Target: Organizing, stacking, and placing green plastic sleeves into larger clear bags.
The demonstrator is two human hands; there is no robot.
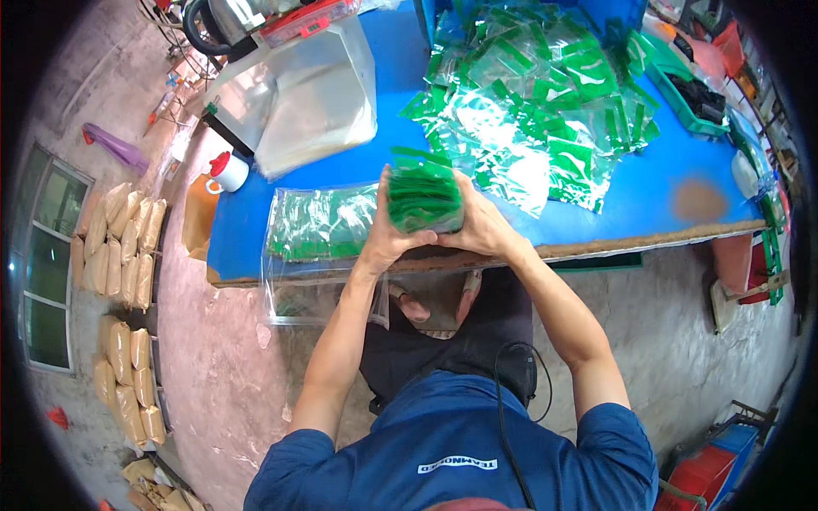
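Note:
Between my two hands is a thick stack of green and clear plastic bags (423, 192), held above the table's front edge. My left hand (388, 230) presses its left side, and my right hand (481, 223) closes round its right side, with the thumbs meeting below. Just left of the stack, a large clear bag (277, 289) lies partly over the edge, with more green-and-clear bags (319, 223) inside it. Beyond my hands spreads a big loose heap of the same green-and-clear bags (528, 102).
The blue table (588, 230) carries a pile of clear plastic sheets (319, 102), a white mug with a red lid (227, 172) and a kettle (230, 21). A green tray (686, 94) with dark items sits at the right. Brown sacks (119, 247) are stacked on the floor at left.

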